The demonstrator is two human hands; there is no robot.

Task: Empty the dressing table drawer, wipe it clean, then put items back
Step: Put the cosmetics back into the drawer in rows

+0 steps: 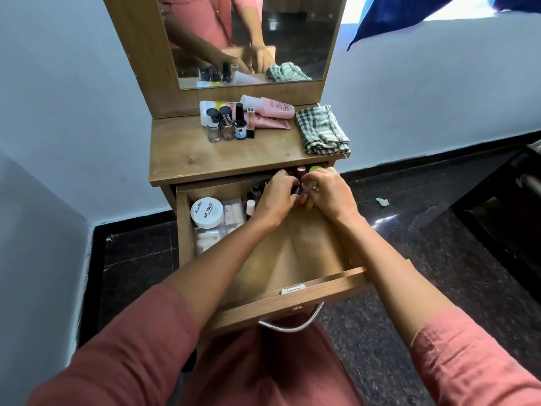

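Drawer [263, 306] open, est. half emptied. Polish bottles [231, 124], tubes [269, 108], unused cloth [322, 130] on top above it. Left hand [275, 197] & right hand [332, 194] grip small bottles [302, 197] at drawer's back. Tub [207, 213], sachets [234, 212] remain inside. Wipe & refill pending.

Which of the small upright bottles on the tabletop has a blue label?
The third bottle from the left, with the tall black cap; the others show no blue.

Arms stretched forward; left hand [275, 197] and right hand [330, 194], close together, grip small bottles [303, 196].
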